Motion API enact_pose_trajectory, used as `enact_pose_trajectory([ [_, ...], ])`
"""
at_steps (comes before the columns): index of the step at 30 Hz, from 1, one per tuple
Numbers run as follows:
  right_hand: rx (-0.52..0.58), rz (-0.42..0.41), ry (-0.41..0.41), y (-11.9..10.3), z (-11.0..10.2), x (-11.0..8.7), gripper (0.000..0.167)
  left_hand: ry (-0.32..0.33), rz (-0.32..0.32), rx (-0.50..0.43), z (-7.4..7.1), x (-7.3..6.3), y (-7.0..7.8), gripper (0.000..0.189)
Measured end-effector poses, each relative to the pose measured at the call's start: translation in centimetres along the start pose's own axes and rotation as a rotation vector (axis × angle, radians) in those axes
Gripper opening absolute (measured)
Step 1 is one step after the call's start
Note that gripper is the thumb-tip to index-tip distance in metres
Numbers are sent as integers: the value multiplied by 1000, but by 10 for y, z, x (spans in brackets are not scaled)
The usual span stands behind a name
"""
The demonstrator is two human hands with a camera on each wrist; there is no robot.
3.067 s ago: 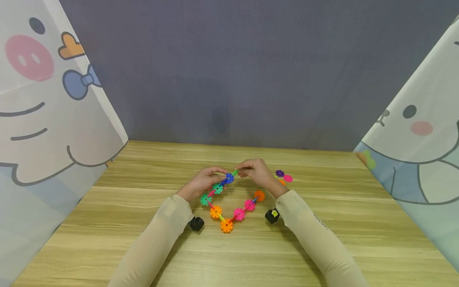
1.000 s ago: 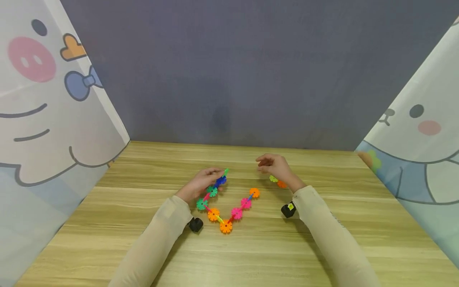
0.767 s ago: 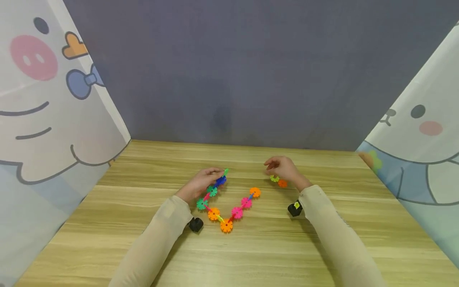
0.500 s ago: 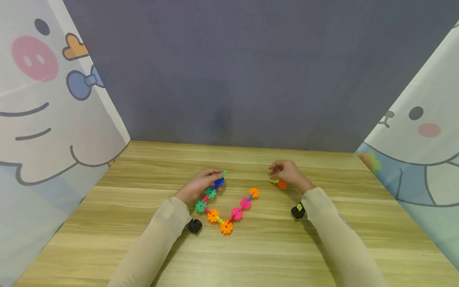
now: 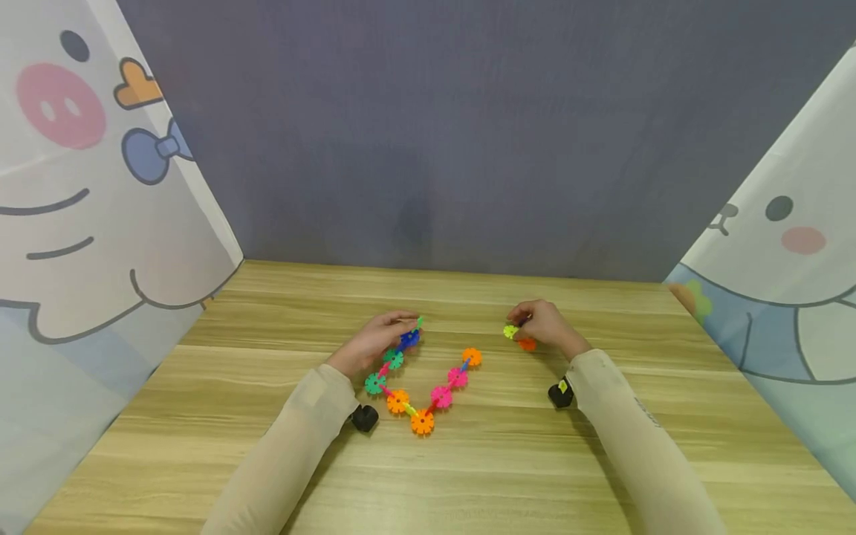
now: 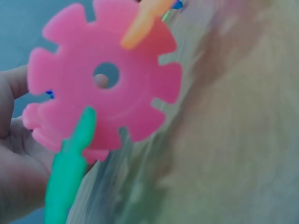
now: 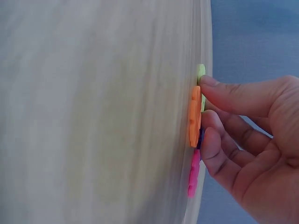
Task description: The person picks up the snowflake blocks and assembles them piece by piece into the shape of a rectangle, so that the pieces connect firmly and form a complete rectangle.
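In the head view my left hand (image 5: 376, 343) grips the upper left end of a chain of notched plastic snowflake discs, at a blue disc (image 5: 410, 338) with a green disc (image 5: 420, 322) slotted in. The chain bends in a V through an orange disc (image 5: 422, 422) up to another orange disc (image 5: 472, 357). A pink disc (image 6: 105, 74) of it fills the left wrist view. My right hand (image 5: 547, 327) is at a yellow-green disc (image 5: 511, 332), thumb against its edge; whether the fingers pinch it is hidden. A loose orange disc (image 5: 527, 345) lies beneath.
A pink disc (image 7: 193, 175) and a partly hidden dark blue or purple disc (image 7: 201, 138) lie by the right hand. Behind the wooden table (image 5: 428, 483) rises a grey panel (image 5: 428, 148), with printed cartoon panels at both sides.
My right hand has left the chain and moved right to the loose discs. The green disc stays at the blue end. My left hand and the chain's left end have shifted slightly left.
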State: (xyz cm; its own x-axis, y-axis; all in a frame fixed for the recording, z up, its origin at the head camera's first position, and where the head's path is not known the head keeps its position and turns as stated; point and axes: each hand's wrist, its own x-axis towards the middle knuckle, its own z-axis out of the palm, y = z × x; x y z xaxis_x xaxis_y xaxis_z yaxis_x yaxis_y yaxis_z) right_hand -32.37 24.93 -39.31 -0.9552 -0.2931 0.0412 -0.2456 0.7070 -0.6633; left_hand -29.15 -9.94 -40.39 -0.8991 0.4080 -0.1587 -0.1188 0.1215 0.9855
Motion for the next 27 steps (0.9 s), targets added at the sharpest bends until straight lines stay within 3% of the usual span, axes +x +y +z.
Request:
enact_pose_trajectory([
  [10, -7, 12, -123, -10, 3, 0, 37, -17, -8, -32, 0, 0, 1, 45],
  [16, -34, 49, -207, -17, 5, 1, 31, -8, -9, -25, 1, 0, 1, 41],
  [22, -89, 46, -206, -19, 4, 1, 25, 2, -15, 4, 3, 0, 3, 39],
  [27, -54, 31, -202, -19, 4, 0, 24, 8, -15, 36, 5, 0, 3, 39],
])
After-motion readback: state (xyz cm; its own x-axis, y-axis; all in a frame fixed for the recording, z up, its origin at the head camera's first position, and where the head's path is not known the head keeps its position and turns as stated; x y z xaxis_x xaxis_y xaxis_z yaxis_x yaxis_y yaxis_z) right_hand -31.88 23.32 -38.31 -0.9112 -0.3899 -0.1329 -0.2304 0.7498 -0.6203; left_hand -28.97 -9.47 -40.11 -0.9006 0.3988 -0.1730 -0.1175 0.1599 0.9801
